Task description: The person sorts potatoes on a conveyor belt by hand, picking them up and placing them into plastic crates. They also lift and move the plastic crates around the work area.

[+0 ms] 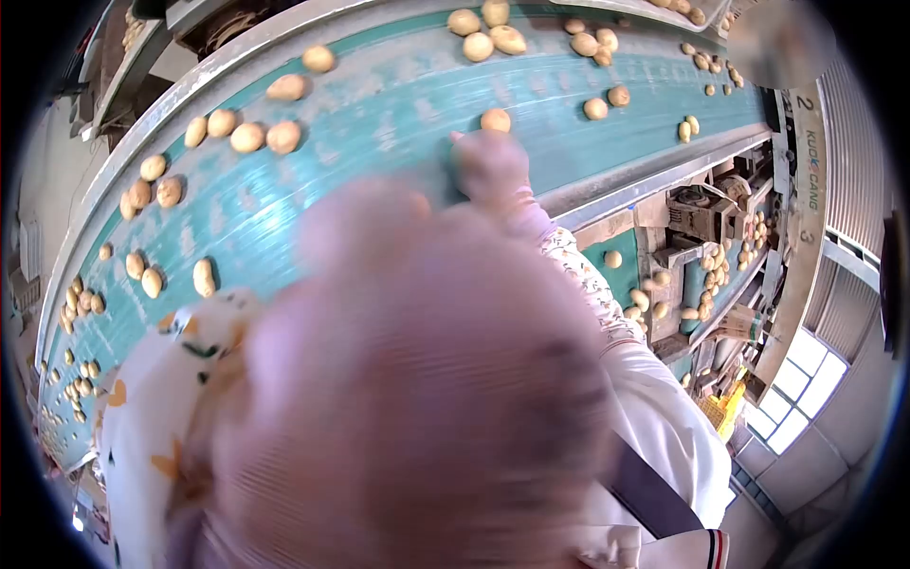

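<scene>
My left hand [408, 379], in a dirty pinkish glove, is close to the camera and covers the lower middle of the view, smeared by motion. Its fingers do not show clearly. Over the near side of the green conveyor belt [379, 128] is my right hand [493, 171], gloved in the same pinkish fabric. A potato [495, 119] lies right at the far edge of that hand; its fingers are mostly blurred. Left of the hands, a potato [204, 277] rests on the belt near my flower-patterned sleeve [156, 389].
More potatoes lie in loose groups along the belt, including a potato [318, 58] near the far metal rail [204, 81]. A metal edge [654, 175] borders the near side. Lower right, another belt carries potatoes beside machinery [701, 213] and a marked beam [809, 180].
</scene>
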A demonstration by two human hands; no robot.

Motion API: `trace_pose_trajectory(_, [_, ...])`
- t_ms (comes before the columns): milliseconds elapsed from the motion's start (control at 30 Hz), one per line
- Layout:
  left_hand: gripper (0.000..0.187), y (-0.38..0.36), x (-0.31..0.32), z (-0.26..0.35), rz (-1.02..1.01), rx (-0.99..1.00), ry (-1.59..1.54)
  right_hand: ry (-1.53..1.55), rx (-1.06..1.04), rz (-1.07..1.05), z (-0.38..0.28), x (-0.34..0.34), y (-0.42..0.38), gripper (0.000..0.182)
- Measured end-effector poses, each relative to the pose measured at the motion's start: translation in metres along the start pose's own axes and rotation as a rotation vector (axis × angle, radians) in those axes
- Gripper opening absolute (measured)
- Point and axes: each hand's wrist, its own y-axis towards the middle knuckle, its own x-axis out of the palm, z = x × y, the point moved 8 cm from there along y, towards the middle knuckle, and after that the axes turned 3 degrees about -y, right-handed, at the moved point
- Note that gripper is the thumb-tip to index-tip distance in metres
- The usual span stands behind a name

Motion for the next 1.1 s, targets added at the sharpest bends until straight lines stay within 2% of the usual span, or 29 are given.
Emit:
trace_pose_trajectory(67, [0.037,-0.009,-0.003,-0.028,-0.104,-0.058,-0.003,-0.024,0.146,-0.004,0.035,-0.011,-0.002,0.051])
trace_pose_trajectory(100, [0.047,-0.021,0.004,-0.037,-0.199,0.254,0.025,-0.022,0.216,-0.004,0.048,-0.013,-0.001,0.05])
trace_pose_trajectory(133, [0.049,-0.032,0.006,-0.063,-0.085,0.368,-0.109,-0.035,0.324,-0.039,0.061,-0.015,-0.003,0.046])
trace_pose_trajectory(167, [0.052,-0.039,0.018,-0.087,0.029,0.482,-0.243,0.007,0.309,-0.075,0.058,-0.017,0.002,0.046])
trace_pose_trajectory(200, [0.053,-0.032,0.04,-0.113,0.079,0.456,-0.256,0.048,0.291,-0.108,0.052,-0.021,0.009,0.046])
trace_pose_trajectory(233, [0.054,-0.015,0.063,-0.128,0.173,0.34,-0.25,0.089,0.271,-0.142,0.047,-0.022,0.015,0.046])
trace_pose_trajectory(267, [0.055,0.0,0.087,-0.144,0.262,0.221,-0.254,0.131,0.207,-0.013,0.038,-0.028,0.031,0.047])
trace_pose_trajectory(300, [0.055,0.017,0.112,-0.155,0.4,0.012,-0.245,0.074,0.195,0.017,0.038,-0.029,0.053,0.048])
trace_pose_trajectory(367, [0.057,0.04,0.185,-0.162,0.346,0.05,-0.133,-0.04,0.171,0.079,0.036,-0.034,0.103,0.048])
trace_pose_trajectory(467, [0.054,0.057,0.233,-0.155,0.309,0.171,-0.008,-0.366,0.264,-0.272,0.034,0.001,0.16,0.049])
trace_pose_trajectory(567, [0.048,0.046,0.244,-0.197,0.46,0.138,0.0,-0.337,0.251,-0.311,0.023,0.019,0.162,0.062])
trace_pose_trajectory(667, [0.045,0.011,0.233,-0.248,0.659,-0.1,0.023,-0.008,0.21,-0.231,0.016,0.034,0.118,0.064])
trace_pose_trajectory(733, [0.045,-0.016,0.23,-0.291,0.782,-0.238,0.031,0.078,0.214,-0.15,0.022,0.022,0.09,0.065])
trace_pose_trajectory(767, [0.046,-0.031,0.232,-0.314,0.835,-0.301,-0.064,0.121,0.216,-0.11,0.031,0.011,0.072,0.065])
trace_pose_trajectory(833, [0.048,-0.061,0.246,-0.344,0.932,-0.428,-0.262,0.305,0.2,0.247,0.071,-0.053,0.014,0.062])
trace_pose_trajectory(867, [0.049,-0.069,0.252,-0.345,0.95,-0.453,-0.261,0.23,0.252,0.446,0.104,-0.084,-0.023,0.06])
trace_pose_trajectory(900, [0.05,-0.077,0.258,-0.345,0.967,-0.478,-0.26,-0.061,0.562,0.356,0.129,-0.129,-0.056,0.06])
trace_pose_trajectory(933, [0.051,-0.083,0.26,-0.346,0.985,-0.503,-0.258,-0.229,0.703,0.185,0.184,-0.151,-0.09,0.064])
trace_pose_trajectory(967, [0.052,-0.074,0.251,-0.331,0.95,-0.46,-0.199,-0.329,1.024,-0.169,0.216,-0.167,-0.126,0.07])
trace_pose_trajectory(1033, [0.054,-0.037,0.218,-0.278,0.877,-0.374,-0.08,-0.667,1.31,-0.343,0.202,-0.201,-0.141,0.075])
trace_pose_trajectory(1100, [0.061,0.012,0.183,-0.227,0.855,-0.106,-0.158,-0.517,0.855,-0.056,0.177,-0.187,-0.098,0.08])
